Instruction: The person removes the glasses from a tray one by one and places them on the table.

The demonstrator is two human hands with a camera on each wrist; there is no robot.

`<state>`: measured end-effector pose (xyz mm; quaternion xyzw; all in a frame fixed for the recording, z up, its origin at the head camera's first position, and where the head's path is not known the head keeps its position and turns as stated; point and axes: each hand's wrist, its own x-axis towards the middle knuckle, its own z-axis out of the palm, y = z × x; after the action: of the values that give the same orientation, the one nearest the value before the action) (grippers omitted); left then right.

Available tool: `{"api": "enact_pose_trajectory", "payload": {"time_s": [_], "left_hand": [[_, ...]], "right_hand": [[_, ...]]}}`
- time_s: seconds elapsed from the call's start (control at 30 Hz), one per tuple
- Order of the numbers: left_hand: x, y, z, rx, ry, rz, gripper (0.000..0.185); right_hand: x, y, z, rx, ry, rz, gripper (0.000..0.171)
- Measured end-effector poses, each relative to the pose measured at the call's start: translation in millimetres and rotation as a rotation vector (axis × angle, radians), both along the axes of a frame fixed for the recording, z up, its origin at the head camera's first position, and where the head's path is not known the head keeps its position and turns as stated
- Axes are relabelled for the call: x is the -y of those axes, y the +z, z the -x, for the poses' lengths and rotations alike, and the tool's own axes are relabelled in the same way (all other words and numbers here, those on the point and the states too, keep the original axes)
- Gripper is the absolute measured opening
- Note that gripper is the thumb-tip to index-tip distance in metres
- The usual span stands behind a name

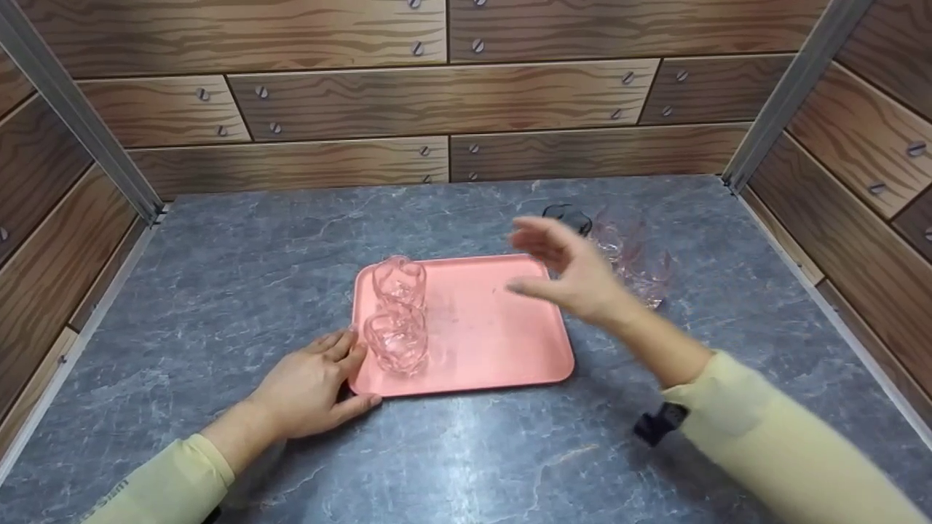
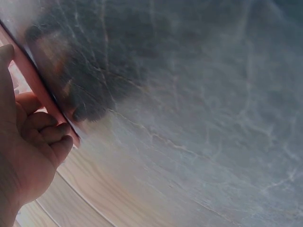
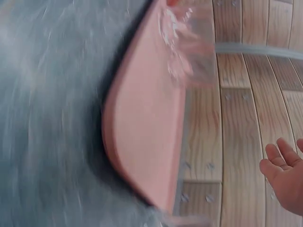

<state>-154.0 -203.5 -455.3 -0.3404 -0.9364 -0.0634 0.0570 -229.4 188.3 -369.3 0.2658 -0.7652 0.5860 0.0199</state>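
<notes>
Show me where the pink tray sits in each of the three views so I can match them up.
Head: pink tray lies mid-table, left hand at its near-left corner.
Left wrist: only a tray edge shows, a diagonal strip at far left beside the fingers.
Right wrist: blurred, tray fills the centre, tipped on end.
Shared landmark: the grey marbled tabletop.

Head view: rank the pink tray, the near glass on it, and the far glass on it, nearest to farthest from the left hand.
1. Pink plastic tray, its corner touched by the left hand.
2. Near clear glass, tray's front left.
3. Far clear glass, just behind it.
</notes>
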Motion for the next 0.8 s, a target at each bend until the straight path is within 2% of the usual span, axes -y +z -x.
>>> {"api": "enact_pose_trajectory", "payload": {"time_s": [0.2,0.53,0.8], "left_hand": [[-1,1.1,0.0,-0.008,-0.001,-0.007,0.080],[-1,-0.6,0.2,-0.021,-0.006,-0.017,0.080],[0,-1.3,-0.2,-0.016,0.000,-0.007,0.081]], "right_hand": [[37,-18.9,-5.6,0.049,0.045,-0.076,0.084],[80,-47.3,-12.4,0.119,0.099,-0.192,0.088],[107,-60.5,-19.6,0.135,0.117,-0.195,0.087]]}}
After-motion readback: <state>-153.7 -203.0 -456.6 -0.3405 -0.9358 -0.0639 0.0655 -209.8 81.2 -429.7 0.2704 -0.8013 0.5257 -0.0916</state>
